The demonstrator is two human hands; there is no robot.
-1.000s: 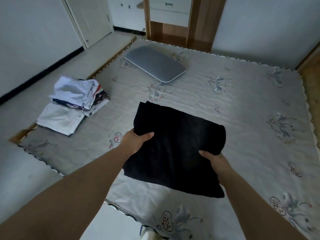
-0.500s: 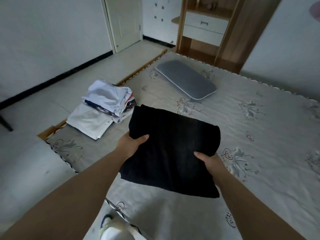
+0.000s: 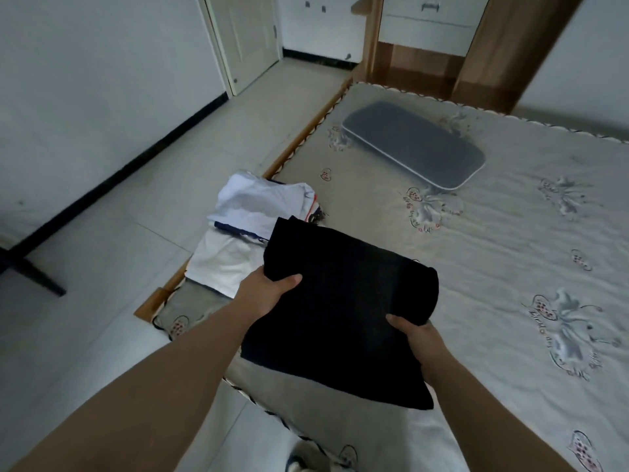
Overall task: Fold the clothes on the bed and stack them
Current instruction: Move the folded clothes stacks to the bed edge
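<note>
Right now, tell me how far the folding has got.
Done: a stack of folded light clothes sits at the bed's left edge. In hand: a folded black garment, gripped by the left hand and right hand, held just right of the stack. Left: setting it on top. No other loose clothes show on the bed, only a grey pillow.

The black folded garment [image 3: 343, 311] hides the fingers of both the left hand [image 3: 269, 294] and the right hand [image 3: 417, 338], showing only thumbs, and covers the near corner of the clothes stack [image 3: 252, 229]. The shoe [image 3: 316, 459] is cut off by the bottom edge.
</note>
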